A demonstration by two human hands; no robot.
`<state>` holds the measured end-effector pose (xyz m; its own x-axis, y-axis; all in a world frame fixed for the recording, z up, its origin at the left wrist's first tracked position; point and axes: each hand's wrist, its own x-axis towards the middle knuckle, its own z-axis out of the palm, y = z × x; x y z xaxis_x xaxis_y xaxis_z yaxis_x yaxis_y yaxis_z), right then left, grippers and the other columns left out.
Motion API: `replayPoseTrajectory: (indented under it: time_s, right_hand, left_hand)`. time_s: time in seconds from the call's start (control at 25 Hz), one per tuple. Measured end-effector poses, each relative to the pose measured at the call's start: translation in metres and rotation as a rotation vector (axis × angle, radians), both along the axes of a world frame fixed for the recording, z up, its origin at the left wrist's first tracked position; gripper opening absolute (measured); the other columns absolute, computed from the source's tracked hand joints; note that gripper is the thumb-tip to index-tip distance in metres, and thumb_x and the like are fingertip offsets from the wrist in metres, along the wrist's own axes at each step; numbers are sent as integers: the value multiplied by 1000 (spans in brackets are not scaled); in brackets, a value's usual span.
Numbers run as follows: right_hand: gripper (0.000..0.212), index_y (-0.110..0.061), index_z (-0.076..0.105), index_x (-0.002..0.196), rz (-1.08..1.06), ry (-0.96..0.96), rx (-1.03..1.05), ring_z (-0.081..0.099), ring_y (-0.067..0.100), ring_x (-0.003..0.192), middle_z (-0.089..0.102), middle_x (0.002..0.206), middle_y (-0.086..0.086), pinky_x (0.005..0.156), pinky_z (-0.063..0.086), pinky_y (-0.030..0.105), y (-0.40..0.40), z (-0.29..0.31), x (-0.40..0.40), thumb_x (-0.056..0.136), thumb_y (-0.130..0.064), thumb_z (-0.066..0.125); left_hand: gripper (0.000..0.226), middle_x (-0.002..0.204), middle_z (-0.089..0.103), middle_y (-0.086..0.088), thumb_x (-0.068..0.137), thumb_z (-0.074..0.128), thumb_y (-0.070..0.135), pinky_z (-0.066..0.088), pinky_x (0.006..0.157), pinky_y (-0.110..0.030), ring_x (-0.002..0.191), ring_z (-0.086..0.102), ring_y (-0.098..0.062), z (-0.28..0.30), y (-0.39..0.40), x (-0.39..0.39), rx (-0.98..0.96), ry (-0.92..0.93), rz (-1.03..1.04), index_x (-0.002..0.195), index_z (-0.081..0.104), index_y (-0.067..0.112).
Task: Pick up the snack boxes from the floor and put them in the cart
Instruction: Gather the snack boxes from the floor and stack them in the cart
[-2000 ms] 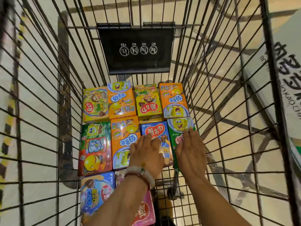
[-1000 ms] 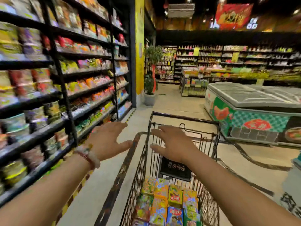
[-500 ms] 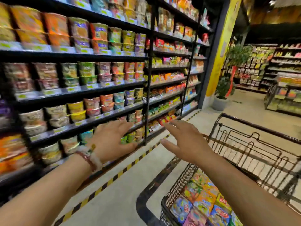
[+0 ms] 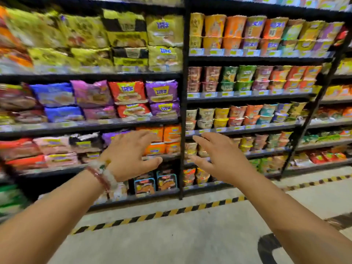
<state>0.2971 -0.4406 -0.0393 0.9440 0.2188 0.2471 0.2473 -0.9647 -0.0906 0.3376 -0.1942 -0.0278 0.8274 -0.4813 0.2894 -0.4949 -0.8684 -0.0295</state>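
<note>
Neither the cart nor any snack box is in view. My left hand (image 4: 131, 153), with beaded bracelets on the wrist, is held out in the air in front of the shelves, fingers spread and holding nothing. My right hand (image 4: 217, 159) is stretched out beside it, fingers straight and also holding nothing. Both hands hover at the height of the lower shelves and touch nothing.
Tall black shelving (image 4: 182, 103) full of noodle packets and cup noodles fills the view ahead. A yellow-and-black striped line (image 4: 171, 212) runs along the grey floor (image 4: 171, 242) at the foot of the shelves. A dark floor marking (image 4: 266, 246) lies at the lower right.
My hands left the boxes in the cart and rose out of it. The view swung left from the cart to face the shelves; the cart has gone out of view.
</note>
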Motion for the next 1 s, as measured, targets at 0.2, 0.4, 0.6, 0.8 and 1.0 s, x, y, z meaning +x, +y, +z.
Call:
replayPoseTrajectory:
  time_s: [0.2,0.4,0.6,0.8,1.0]
  right_hand:
    - [73,-37,19,149,301,-5,-3,20,19,140,26,153,-3,113,17,35,151,-5,55,86,-73,19]
    - [91,-35,20,150,589,-9,-46,22,20,140,27,154,-1,112,19,35,294,-7,101,71,-74,0]
    - [98,-35,15,151,847,3,-78,17,19,142,19,157,-2,114,15,36,425,-18,148,67,-81,-4]
    - [98,-34,16,151,1062,28,-74,14,16,143,19,157,-4,114,12,33,549,-19,206,68,-83,0]
    - [74,-35,12,151,1241,25,-121,11,15,144,16,158,-5,114,9,31,664,-22,252,88,-73,18]
  left_hand:
    - [98,148,38,6,61,10,76,30,107,-40,133,38,-19,3,159,-11,18,-2,273,142,37,30]
    - [88,148,39,4,67,17,76,34,105,-47,133,39,-22,-4,294,-36,-16,-23,534,142,38,34]
    - [98,150,36,3,62,11,77,31,107,-43,136,36,-19,-14,393,-55,-1,1,809,144,35,30]
    - [105,152,32,5,59,8,87,27,109,-42,138,31,-15,-27,485,-43,-46,5,1020,144,35,32]
    - [90,146,43,-1,69,21,75,32,103,-47,133,42,-23,-34,560,-18,-69,-75,1150,140,44,26]
